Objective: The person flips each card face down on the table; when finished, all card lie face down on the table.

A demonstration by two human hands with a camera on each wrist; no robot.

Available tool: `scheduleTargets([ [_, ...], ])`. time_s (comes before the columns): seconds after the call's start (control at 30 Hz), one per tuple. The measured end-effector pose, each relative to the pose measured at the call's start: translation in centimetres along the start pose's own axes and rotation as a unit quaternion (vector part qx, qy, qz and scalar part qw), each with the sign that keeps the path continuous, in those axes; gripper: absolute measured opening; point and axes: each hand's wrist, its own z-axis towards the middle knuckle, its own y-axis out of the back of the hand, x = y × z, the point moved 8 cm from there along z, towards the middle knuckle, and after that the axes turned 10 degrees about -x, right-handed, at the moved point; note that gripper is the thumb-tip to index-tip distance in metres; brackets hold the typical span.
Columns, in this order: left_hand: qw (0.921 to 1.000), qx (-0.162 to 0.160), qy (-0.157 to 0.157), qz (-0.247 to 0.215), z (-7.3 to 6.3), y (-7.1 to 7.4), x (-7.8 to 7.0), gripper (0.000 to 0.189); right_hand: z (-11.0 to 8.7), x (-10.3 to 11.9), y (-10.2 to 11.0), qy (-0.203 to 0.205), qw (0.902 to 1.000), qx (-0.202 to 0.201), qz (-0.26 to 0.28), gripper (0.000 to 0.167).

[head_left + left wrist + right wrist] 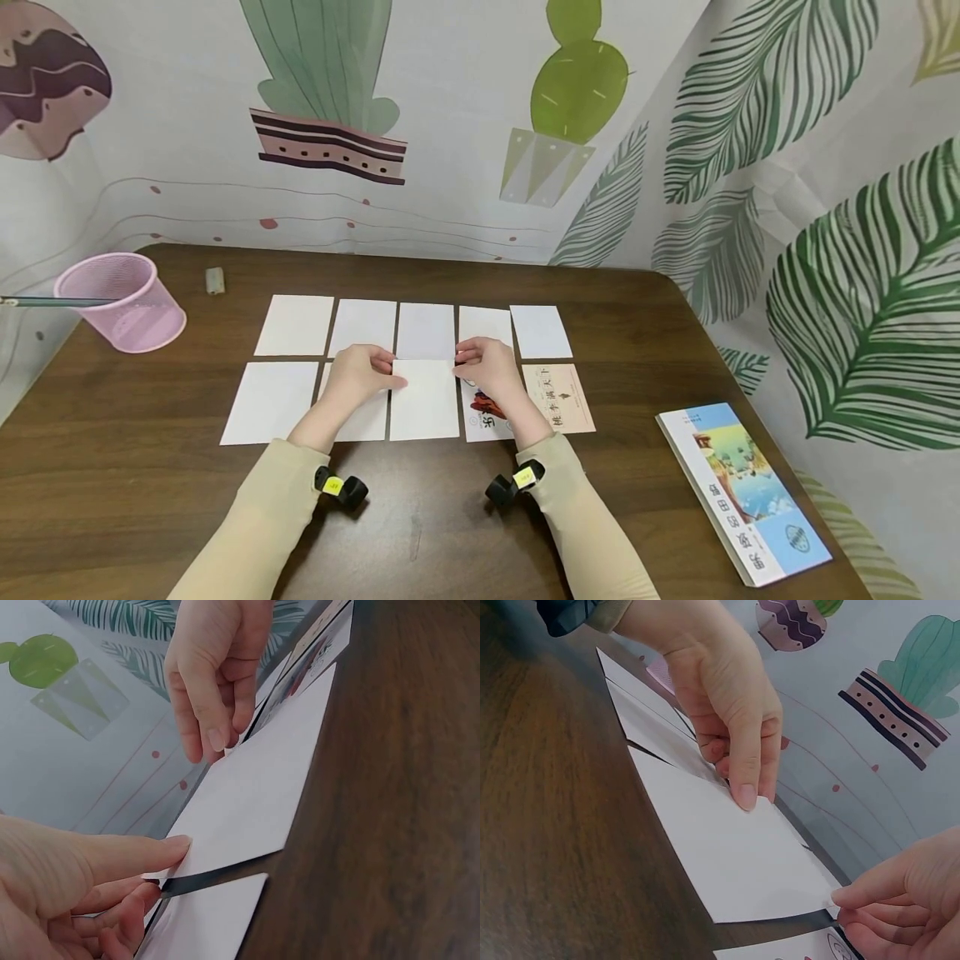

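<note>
In the head view, a blank white card (424,404) lies in the middle of the front row. My left hand (354,377) pinches its far left corner, thumb on top and fingers at the edge. The far right corner is pinched by my right hand (491,371). Under the right hand, partly covered, is a card with a red picture and black characters (480,417). A beige printed card (560,398) lies to its right. The left hand partly hides another white card (366,421); a further white card (272,402) ends the row at left.
Behind runs a row of blank white cards (425,329). A pink mesh pen cup (153,312), a pencil (52,302) sticking out leftward, stands at the left. A small eraser (214,281) lies at the back. A book (746,496) lies near the right edge.
</note>
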Motion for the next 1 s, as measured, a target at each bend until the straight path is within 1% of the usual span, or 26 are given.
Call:
scheduleTargets([
  [0.23, 1.0000, 0.001, -0.001, -0.002, 0.1, -0.1, 0.1, 0.040, 0.0, -0.1, 0.3, -0.005, 1.0000, -0.001, 0.006, 0.030],
  [0.37, 0.9999, 0.000, -0.007, -0.008, 0.2, -0.1, 0.0, 0.041, 0.2, -0.2, 0.6, 0.000, 1.0000, -0.004, 0.006, 0.030],
  [0.43, 0.9999, -0.002, -0.010, -0.010, 0.3, -0.1, 0.0, 0.041, 0.3, -0.2, 1.0, 0.003, 0.9999, -0.007, 0.008, 0.030],
  [0.57, 0.9998, -0.007, -0.013, -0.013, 0.3, -0.1, -0.2, 0.038, 0.4, -0.3, 2.2, -0.005, 0.9996, -0.018, 0.020, 0.032],
  [0.67, 0.9991, -0.013, -0.028, -0.027, 0.1, -0.1, -0.9, 0.036, 0.3, -0.4, 3.4, -0.013, 0.9990, -0.026, 0.033, 0.033],
  [0.73, 0.9981, -0.015, -0.045, -0.040, -0.2, -0.2, -1.5, 0.035, 0.2, -0.8, 4.3, -0.017, 0.9988, -0.028, 0.037, 0.034],
  [0.8, 0.9966, -0.012, -0.065, -0.048, -0.6, -0.5, -2.3, 0.033, 0.1, -1.3, 5.0, -0.021, 0.9990, -0.026, 0.029, 0.034],
  [0.87, 0.9952, -0.004, -0.078, -0.059, -1.0, -1.1, -2.9, 0.031, -0.1, -2.0, 5.5, -0.025, 0.9994, -0.018, 0.014, 0.034],
  [0.93, 0.9935, 0.008, -0.084, -0.077, -1.4, -1.8, -3.6, 0.030, -0.2, -2.6, 6.0, -0.030, 0.9995, -0.006, -0.004, 0.034],
  [1.0, 0.9919, 0.023, -0.081, -0.096, -1.8, -2.6, -4.2, 0.029, -0.4, -3.2, 6.5, -0.041, 0.9990, 0.006, -0.016, 0.036],
])
